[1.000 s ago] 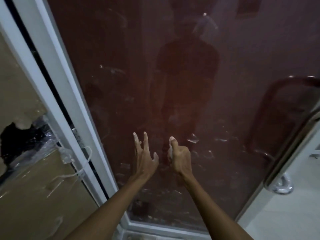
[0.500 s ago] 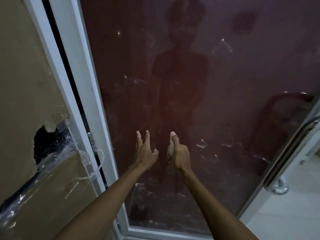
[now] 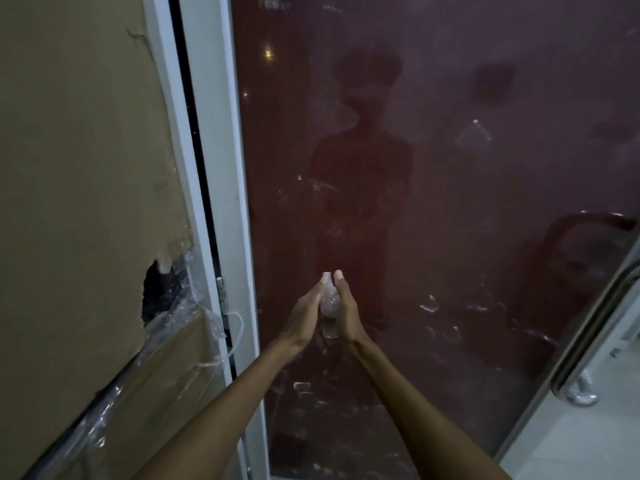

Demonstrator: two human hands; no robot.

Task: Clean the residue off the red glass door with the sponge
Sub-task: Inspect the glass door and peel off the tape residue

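Sponge: a small pale wad (image 3: 328, 303) sits just below the middle of the frame, squeezed between your two palms; it looks wet and glossy, so judge it light, soft and slippery.
Left hand: your left hand (image 3: 304, 320) lies flat against the wad, fingers straight and pressed together, pointing up the frame.
Right hand: your right hand (image 3: 346, 315) mirrors it, fingers straight and together, thumb side towards you.
Where to hold: take it across its middle with thumb and fingers of one hand; a flat-palm squeeze probably lets it squirt out.
Red glass door: the dark red pane (image 3: 450, 202) fills the centre and right of the frame, hard, smooth and fragile; press evenly.
Residue: white smears (image 3: 429, 306) scatter over the lower half, right of and below your hands.
Frame: a white door frame (image 3: 225, 202) runs down left of the glass.
Room: torn brown cardboard (image 3: 79, 168) with plastic wrap covers the left; a metal handle (image 3: 588, 341) stands at lower right above pale floor.
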